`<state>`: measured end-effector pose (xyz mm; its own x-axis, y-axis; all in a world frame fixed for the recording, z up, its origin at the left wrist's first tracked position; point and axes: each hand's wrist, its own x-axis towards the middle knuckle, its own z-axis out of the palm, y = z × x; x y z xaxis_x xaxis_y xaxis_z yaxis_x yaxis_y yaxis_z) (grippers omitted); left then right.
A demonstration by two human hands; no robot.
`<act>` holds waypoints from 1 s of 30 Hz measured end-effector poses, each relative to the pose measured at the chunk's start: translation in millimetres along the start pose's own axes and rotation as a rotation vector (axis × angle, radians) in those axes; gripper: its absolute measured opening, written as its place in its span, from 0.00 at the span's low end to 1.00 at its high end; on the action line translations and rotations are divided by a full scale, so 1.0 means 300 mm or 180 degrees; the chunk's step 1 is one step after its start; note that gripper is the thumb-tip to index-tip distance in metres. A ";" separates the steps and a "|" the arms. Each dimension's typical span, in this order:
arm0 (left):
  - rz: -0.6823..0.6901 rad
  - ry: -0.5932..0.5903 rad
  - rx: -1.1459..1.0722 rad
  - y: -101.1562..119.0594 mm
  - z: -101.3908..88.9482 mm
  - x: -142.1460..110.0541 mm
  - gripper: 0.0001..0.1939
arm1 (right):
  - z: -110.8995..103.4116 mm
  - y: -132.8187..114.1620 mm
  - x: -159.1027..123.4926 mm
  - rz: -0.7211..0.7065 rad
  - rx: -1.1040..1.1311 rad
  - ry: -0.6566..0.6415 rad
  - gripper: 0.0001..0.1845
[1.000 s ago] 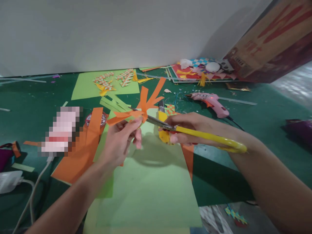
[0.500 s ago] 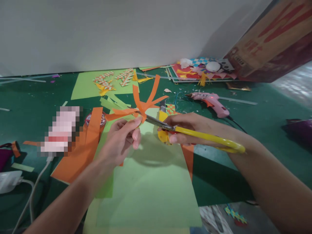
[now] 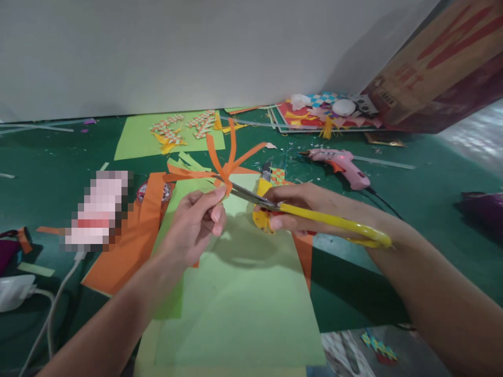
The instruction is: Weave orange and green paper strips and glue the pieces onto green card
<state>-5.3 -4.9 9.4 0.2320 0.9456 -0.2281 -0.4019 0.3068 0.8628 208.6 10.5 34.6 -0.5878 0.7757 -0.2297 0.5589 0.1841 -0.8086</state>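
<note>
Scissor tip at the strip crossing, left pinch right beside it

Left hand [image 3: 198, 220]: thumb and fingers closed in a pinch on the near end of the orange strips [image 3: 227, 170]. Right hand [image 3: 314, 201]: wrapped round the scissors [image 3: 330, 215] near the pivot, yellow handles lying back over the wrist. Strips are held above the far end of the green sheet [image 3: 243, 293], loose ends fanned left, far and right. Blades point left, tip among the strips just beside the left thumb. Blades look nearly together; can't tell if a strip is between them.

Doing it well, my judgement: pinch firm right at the crossing, so the folds don't slacken. Work the tip in small, slow moves; paper looks thin, would crease or tear if levered. Aim the tip past the thumb, not at it. Gripping near the pivot should give finer control than the handles. Keep loose ends spread so the wrong one isn't caught.

Watch: yellow cutter [image 3: 264, 186] sits just under the right hand, blade end far; keep fingers off it. Glue gun [image 3: 341, 162] lies on the table [image 3: 361, 293] to the far right, red light showing, maybe hot; keep right arm clear.
</note>
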 end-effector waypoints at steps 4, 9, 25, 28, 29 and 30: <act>-0.0168 -0.0113 -0.0007 0.002 0.000 0.000 0.22 | -0.002 0.001 0.000 -0.0076 -0.0086 -0.0011 0.22; -0.0440 -0.0132 -0.0328 0.008 0.003 0.001 0.23 | -0.005 -0.005 0.000 0.0054 -0.0086 -0.0077 0.22; 0.0713 0.0589 0.0968 -0.018 0.020 -0.012 0.15 | -0.002 -0.022 -0.002 0.0403 0.0203 -0.0089 0.23; 0.0872 0.0684 0.1064 -0.020 0.021 -0.015 0.13 | 0.001 -0.025 -0.003 0.0387 0.0308 -0.0087 0.23; 0.0915 0.0714 0.1039 -0.020 0.021 -0.015 0.13 | 0.001 -0.026 -0.003 0.0392 0.0339 -0.0088 0.22; 0.0954 0.0737 0.1014 -0.020 0.021 -0.015 0.12 | 0.001 -0.026 -0.002 0.0397 0.0367 -0.0087 0.22</act>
<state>1.6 -11.6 8.0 -0.0699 0.9975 -0.0119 -0.1216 0.0033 0.9926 204.5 8.3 40.7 -0.5348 0.7712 -0.3455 0.5586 0.0159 -0.8293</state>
